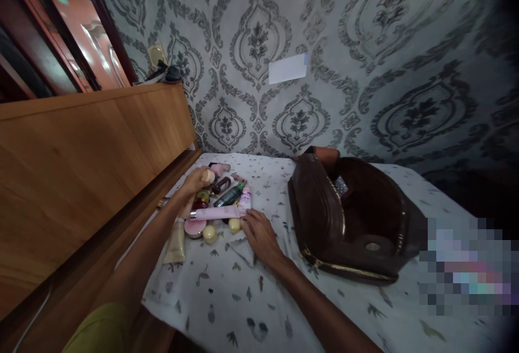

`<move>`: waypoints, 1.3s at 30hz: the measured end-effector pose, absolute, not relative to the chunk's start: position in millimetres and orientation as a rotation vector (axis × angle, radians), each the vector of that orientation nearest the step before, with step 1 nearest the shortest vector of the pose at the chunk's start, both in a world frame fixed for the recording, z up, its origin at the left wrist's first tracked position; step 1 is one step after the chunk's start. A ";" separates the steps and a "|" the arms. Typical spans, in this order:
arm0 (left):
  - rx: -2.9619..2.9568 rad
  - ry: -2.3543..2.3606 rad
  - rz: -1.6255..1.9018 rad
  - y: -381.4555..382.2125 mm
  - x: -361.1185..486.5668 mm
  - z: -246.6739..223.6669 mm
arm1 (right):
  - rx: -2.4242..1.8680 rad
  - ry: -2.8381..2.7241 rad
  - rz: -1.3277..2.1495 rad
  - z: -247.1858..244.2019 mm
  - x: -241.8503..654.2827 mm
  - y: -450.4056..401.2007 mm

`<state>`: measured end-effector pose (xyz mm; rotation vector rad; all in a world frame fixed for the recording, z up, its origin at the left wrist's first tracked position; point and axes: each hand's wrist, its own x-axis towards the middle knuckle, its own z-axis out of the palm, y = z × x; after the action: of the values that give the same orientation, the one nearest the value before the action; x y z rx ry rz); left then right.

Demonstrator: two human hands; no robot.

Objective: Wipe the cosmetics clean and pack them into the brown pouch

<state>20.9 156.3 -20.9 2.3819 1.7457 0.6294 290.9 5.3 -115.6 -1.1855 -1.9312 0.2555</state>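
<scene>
Cosmetics lie in a cluster on the patterned sheet. My left hand [197, 180] is at the cluster's upper left, its fingers closed around a small item with a pale cream cap [208, 176]. My right hand [258, 232] touches the right end of a long pink tube [217, 212]. Behind that tube are a green bottle [229, 195], a brown bottle [221, 185] and a white and purple tube [245, 199]. In front sit a round pink compact [195, 227] and two small yellow round items [210, 234]. A beige tube [175, 242] lies at the near left.
An open dark brown bag [352, 223] stands on the sheet [227, 310] to the right. A wooden board [97, 142] borders the left side. Behind is a patterned wall [259, 34] with a white paper [287, 68]. A pixelated patch covers the far right.
</scene>
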 end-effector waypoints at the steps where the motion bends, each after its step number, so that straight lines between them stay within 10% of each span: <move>1: 2.361 1.731 0.669 156.9 17.3 -19.2 | -1.185 -1.926 0.256 -116.5 290.6 5.6; 21: 1.756 1.390 1.260 124.6 44.6 3.4 | -1.169 -1.877 0.334 -115.6 288.5 6.1; 39: 2.114 1.059 0.920 -2.5 130.4 -28.7 | -0.913 -1.166 1.099 -79.3 297.7 -0.6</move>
<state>130.4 -2.5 -28.7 2.1143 1.0595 0.9198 297.7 -0.6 -79.3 -0.9132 -1.1659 1.0987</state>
